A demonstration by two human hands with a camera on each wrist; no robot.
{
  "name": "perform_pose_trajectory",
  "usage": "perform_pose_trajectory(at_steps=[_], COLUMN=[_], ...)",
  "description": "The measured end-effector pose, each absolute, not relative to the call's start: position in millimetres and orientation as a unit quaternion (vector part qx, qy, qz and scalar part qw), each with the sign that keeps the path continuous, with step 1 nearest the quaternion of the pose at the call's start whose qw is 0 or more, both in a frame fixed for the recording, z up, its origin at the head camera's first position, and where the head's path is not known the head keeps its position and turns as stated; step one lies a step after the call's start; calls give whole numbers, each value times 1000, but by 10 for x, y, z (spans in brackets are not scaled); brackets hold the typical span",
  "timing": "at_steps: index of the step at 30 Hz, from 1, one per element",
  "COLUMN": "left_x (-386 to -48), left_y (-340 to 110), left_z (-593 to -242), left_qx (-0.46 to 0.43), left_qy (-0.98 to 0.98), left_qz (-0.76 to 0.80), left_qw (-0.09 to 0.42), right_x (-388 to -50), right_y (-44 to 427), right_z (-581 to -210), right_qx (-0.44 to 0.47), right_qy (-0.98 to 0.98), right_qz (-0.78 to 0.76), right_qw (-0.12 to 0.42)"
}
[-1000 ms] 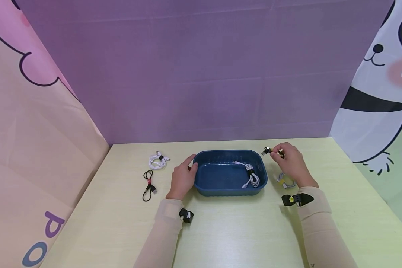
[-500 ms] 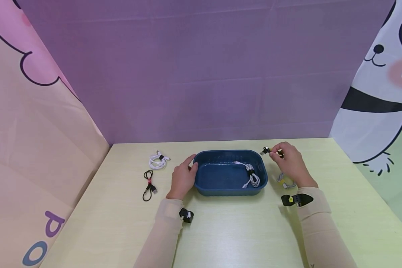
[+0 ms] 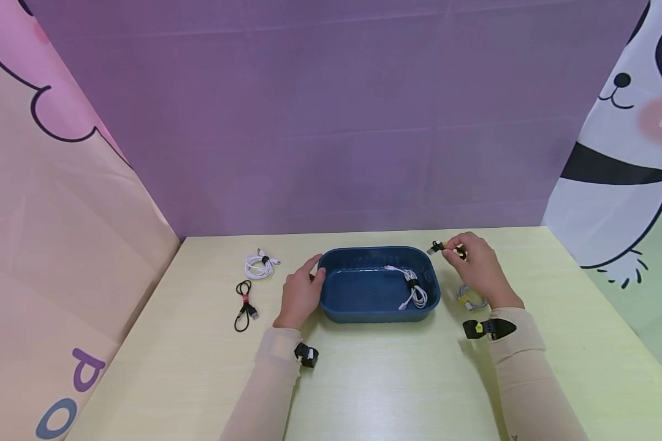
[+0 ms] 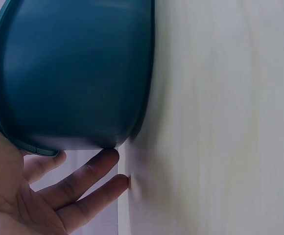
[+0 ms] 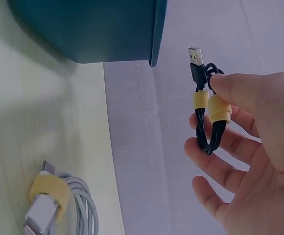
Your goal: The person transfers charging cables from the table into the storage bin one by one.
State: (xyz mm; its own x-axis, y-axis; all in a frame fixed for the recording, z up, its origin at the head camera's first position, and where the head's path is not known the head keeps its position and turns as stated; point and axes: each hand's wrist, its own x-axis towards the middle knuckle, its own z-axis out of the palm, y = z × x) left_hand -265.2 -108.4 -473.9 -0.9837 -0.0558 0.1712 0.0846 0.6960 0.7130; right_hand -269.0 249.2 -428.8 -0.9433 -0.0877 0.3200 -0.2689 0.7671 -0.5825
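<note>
My left hand (image 3: 300,295) holds the left end of a blue plastic basin (image 3: 379,317). In the left wrist view its thumb side meets the rim while the other fingers (image 4: 90,171) spread along the outer wall; the thumb tip is hidden. My right hand (image 3: 479,269) pinches a bundled black USB cable (image 5: 201,105) between thumb and fingers, raised just right of the basin. Yellow ties wrap this cable, and its metal plug points away from the palm. Inside the basin, at its right, lies a white cable (image 3: 416,294) with a black tie.
A light grey cable (image 5: 81,196) with a yellow tie lies on the table (image 3: 364,386) below my right hand. Left of the basin are a coiled white cable (image 3: 258,268) and a black cable (image 3: 244,309) with a red tie. A purple backdrop (image 3: 358,122) stands behind.
My right hand has shifted very slightly left with the black cable, toward the basin. The left hand and basin stay in place.
</note>
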Motion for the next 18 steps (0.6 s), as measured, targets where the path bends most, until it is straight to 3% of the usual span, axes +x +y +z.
perform_pose_trajectory(at_steps=[18], left_x=[-2654], left_y=[-1088], left_z=[-4749], left_qx=[-12], left_qy=[-915], left_qz=[-393], left_qw=[90], right_x=[-2696], right_y=[2401], right_z=[-4270], right_qx=[106], right_qy=[-933], right_qz=[318], right_qw=[133])
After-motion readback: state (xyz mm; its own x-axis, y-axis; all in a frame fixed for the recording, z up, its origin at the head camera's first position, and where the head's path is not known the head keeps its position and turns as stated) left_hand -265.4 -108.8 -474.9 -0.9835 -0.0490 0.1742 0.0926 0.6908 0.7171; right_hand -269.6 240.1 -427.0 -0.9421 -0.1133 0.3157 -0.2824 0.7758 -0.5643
